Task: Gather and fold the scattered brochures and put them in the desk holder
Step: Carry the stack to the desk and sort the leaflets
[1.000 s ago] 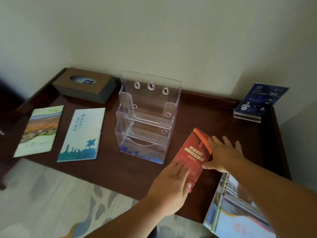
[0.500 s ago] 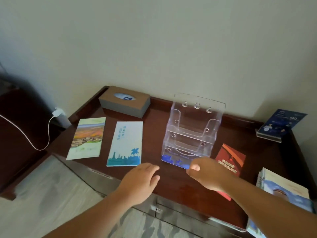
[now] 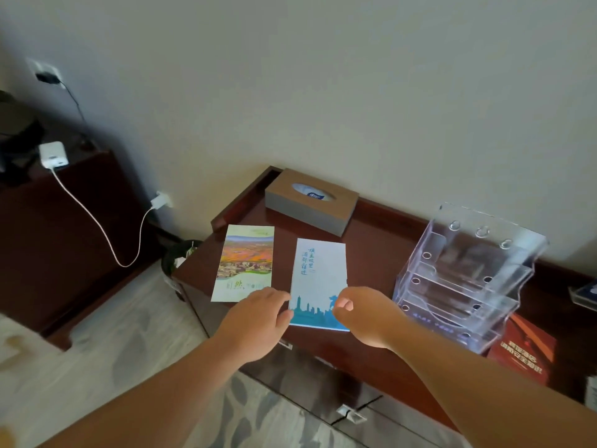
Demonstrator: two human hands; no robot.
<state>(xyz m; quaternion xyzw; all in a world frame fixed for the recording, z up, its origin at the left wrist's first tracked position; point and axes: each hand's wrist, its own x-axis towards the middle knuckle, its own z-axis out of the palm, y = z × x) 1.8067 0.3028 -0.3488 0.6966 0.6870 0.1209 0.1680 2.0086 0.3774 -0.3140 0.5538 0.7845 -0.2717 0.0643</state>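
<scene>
A white and blue brochure (image 3: 318, 279) with a skyline print lies flat on the dark wooden desk (image 3: 371, 250). My left hand (image 3: 258, 321) rests at its lower left corner, fingers spread, and my right hand (image 3: 361, 313) touches its lower right corner with fingers curled. Neither hand has lifted it. A landscape brochure (image 3: 247, 260) lies to its left. The clear tiered desk holder (image 3: 465, 276) stands to the right, with no brochures in it. A red brochure (image 3: 523, 354) lies flat in front of the holder's right side.
A brown tissue box (image 3: 311, 202) sits at the back of the desk against the wall. A dark cabinet (image 3: 64, 227) with a white charger and cable stands to the left. A small bin (image 3: 181, 257) sits beside the desk. Drawer handles (image 3: 350, 413) show below the desk's front edge.
Both hands have left the red brochure and moved left across the desk to the white and blue brochure. The camera has swung left with them.
</scene>
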